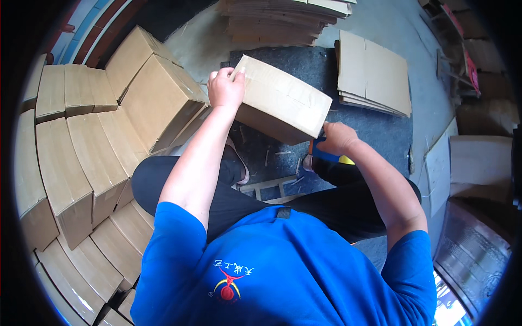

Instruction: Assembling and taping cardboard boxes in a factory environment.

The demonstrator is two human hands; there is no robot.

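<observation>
A closed brown cardboard box [283, 98] is tilted in front of me, above a dark mat. My left hand [225, 89] grips its left end, with the fingers over the edge and the thumb on top. At the box's right corner my right hand [338, 138] is closed, its fingers touching or very near the cardboard. Under that hand shows a blue tool [325, 152] with orange and yellow parts, which looks like a tape dispenser. My palm and fingers hide much of it.
Closed cartons [81, 157] are stacked along my left side. Flattened cardboard sheets [375, 73] lie at the mat's right, and a taller flat stack [277, 22] stands beyond it. A wooden frame [269, 189] lies between my feet. More cartons [481, 160] stand at right.
</observation>
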